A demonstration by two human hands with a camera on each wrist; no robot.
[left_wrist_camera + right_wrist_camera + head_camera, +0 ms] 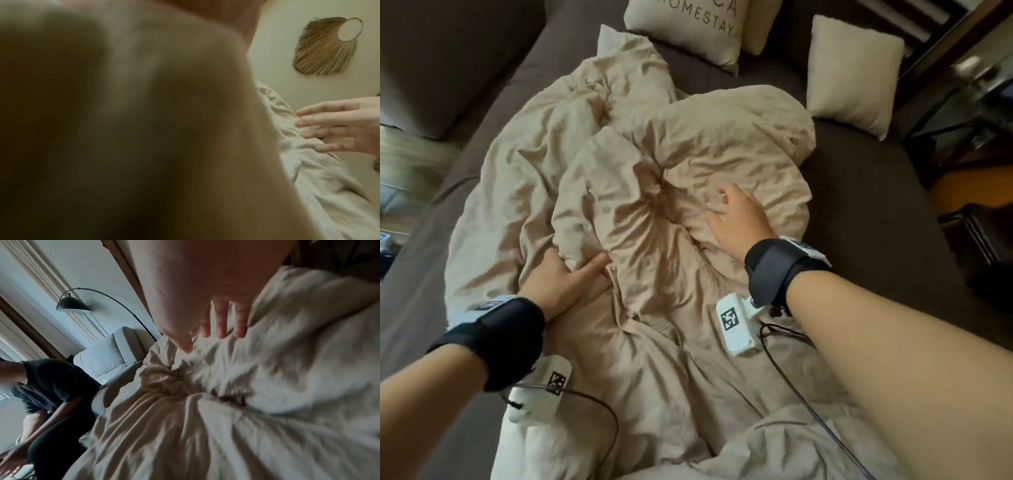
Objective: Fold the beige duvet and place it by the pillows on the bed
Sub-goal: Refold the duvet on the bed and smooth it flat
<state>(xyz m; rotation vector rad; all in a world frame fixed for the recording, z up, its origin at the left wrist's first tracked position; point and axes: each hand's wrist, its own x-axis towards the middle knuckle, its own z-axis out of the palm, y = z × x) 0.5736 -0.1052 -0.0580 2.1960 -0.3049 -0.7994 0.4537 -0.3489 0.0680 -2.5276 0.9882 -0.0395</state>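
A beige duvet point(654, 178) lies in a crumpled, unfolded heap across the middle of a bed point(876, 192) with a dark brown sheet, reaching from the near edge almost to the head. The left hand point(565, 277) sits at the heap's left side with its fingers pushed in under a fold; whether that grip is closed on cloth cannot be told, and its wrist view is filled by blurred fabric. The right hand point(739, 219) rests flat on a puffed mound right of centre, fingers spread and apart, holding nothing.

Likely trouble: the bunched centre knot could trap layers, so a fold made now would come out lumpy and uneven. Cables point(784, 363) from the wrist cameras trail over the cloth and could snag.

At the head end stand a lettered pillow point(688, 27) and a plain white pillow point(856, 72). Bare sheet lies open along the bed's right side and near the pillows, giving room to spread out.
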